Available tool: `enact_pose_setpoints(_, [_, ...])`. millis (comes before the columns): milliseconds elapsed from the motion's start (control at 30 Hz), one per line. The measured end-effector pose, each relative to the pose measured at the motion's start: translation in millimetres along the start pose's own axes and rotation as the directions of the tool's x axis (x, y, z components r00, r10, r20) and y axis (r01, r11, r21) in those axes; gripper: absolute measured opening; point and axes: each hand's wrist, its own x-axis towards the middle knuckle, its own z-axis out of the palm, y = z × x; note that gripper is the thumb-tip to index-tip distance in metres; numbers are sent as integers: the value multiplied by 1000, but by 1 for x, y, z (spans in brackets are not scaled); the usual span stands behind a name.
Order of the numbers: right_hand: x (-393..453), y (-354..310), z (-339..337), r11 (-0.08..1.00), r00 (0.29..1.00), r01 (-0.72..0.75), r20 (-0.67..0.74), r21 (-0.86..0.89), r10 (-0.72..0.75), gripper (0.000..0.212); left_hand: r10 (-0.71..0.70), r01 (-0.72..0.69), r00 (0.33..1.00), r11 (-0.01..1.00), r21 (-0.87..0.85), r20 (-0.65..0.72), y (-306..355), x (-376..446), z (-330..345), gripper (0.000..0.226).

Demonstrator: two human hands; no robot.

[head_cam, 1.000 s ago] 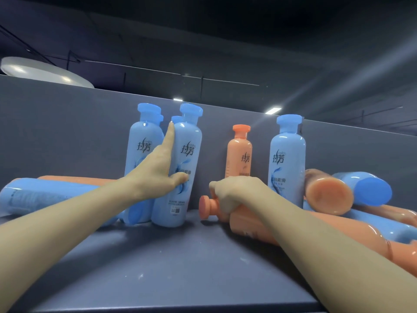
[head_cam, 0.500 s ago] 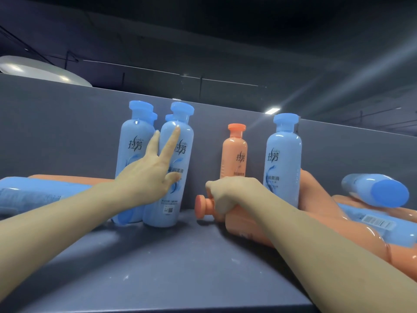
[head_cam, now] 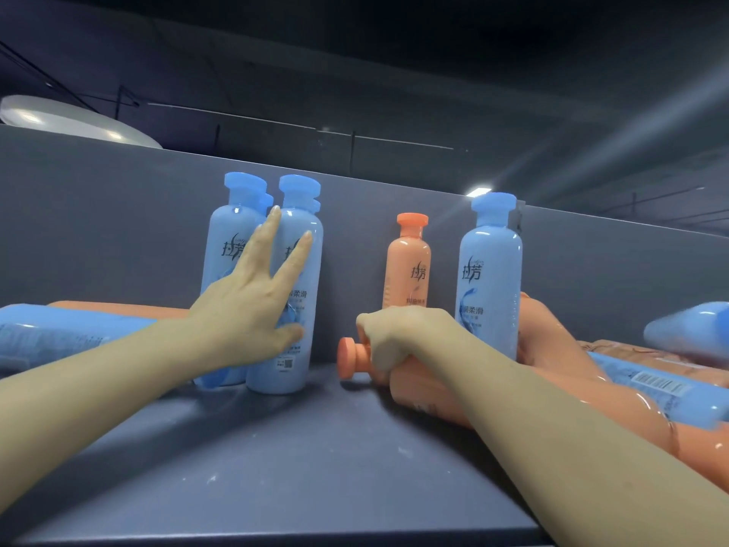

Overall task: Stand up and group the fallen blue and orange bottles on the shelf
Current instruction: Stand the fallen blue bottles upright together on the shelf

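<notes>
Since a second ago the left hand [head_cam: 252, 309] has slid off the gap between the two front blue bottles and spread flat across the nearer one, and the blue bottle at the far right has rolled lower and further out toward the frame edge.

Head view: the left hand's grip is wide, fingers straight and splayed, palm pressing the front standing blue bottle [head_cam: 294, 294], which stands just beside a second standing blue bottle [head_cam: 232, 246], with more blue caps showing behind them. The right hand [head_cam: 398, 337] has a closed grip, fingers curled round the neck of a fallen orange bottle [head_cam: 426, 392] just behind its orange cap [head_cam: 349, 357].

That bottle lies on the shelf [head_cam: 276, 467] with its long axis running from the cap, which points left toward the blue group, back to the right under the forearm. Its base therefore lies on the far side of the grip, so raising it probably means swinging the cap end up and over the base. A standing orange bottle [head_cam: 408, 266] and another standing blue bottle [head_cam: 491, 278] are directly behind the right hand, near enough to be knocked. More fallen bottles [head_cam: 647, 384] are heaped to the right, and a fallen blue bottle [head_cam: 59, 333] lies at far left.
</notes>
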Motion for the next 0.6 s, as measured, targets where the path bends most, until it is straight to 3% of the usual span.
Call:
enact_pose_setpoints(67, [-14, -2, -5, 991, 1000, -7, -29, -136, 3, 31, 18, -19, 999, 999, 34, 31, -1, -2, 5, 122])
enact_pose_setpoints(133, [-21, -4, -7, 986, 999, 16, -25, -167, -21, 36, 14, -19, 998, 997, 68, 66, 0, -4, 6, 129])
enact_pose_setpoints(600, [-16, -6, -3, 988, 1000, 1, -22, -152, -4, 37, 58, -55, 996, 997, -56, 60, -5, 0, 13, 129])
